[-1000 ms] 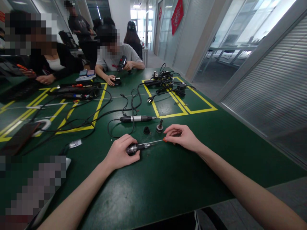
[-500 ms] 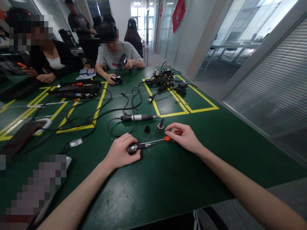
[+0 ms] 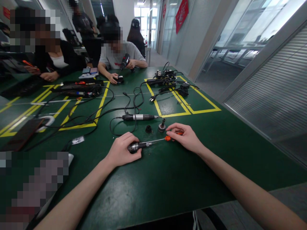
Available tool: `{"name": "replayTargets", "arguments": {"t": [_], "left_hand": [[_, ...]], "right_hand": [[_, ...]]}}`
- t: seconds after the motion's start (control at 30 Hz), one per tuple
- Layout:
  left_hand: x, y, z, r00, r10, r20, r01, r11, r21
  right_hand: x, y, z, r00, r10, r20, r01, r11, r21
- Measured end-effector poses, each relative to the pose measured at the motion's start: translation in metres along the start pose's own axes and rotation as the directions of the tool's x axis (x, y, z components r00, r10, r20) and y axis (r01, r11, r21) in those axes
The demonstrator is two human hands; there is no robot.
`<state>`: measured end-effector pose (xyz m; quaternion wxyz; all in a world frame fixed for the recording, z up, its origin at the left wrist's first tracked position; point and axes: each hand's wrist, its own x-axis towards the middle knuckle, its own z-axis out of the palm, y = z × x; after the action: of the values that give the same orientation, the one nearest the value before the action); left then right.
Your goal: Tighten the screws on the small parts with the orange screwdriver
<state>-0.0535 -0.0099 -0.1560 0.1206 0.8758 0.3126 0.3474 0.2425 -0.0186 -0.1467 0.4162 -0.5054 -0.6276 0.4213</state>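
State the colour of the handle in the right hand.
The handle is orange, best seen in the head view.

Left fingers [image 3: 130,138] curled, right fingers [image 3: 177,127] pinched

Left hand [image 3: 123,149] grips black-and-silver tool [image 3: 137,146]; right hand [image 3: 185,137] holds orange-handled screwdriver [image 3: 167,138].

Green counter [image 3: 153,195], yellow tape outlines [image 3: 206,111]. Black cable tangle [image 3: 165,81] toward far end, plug [image 3: 153,98] nearer. White tag [image 3: 78,140] at left. Co-worker in grey shirt [image 3: 134,51] opposite, holding black drill [image 3: 124,61]. Red banner [image 3: 182,16] upper right, blinds [image 3: 271,76] far right.
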Motion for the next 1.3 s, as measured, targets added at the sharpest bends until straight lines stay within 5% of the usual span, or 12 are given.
{"name": "replayTargets", "arguments": {"t": [1.3], "left_hand": [[0.0003, -0.0016, 0.0004, 1.000, -0.001, -0.014, 0.001, 1.000, -0.003]], "right_hand": [[-0.0026, -0.0076, -0.0036, 1.000, -0.003, 0.014, 0.003, 1.000, -0.013]]}}
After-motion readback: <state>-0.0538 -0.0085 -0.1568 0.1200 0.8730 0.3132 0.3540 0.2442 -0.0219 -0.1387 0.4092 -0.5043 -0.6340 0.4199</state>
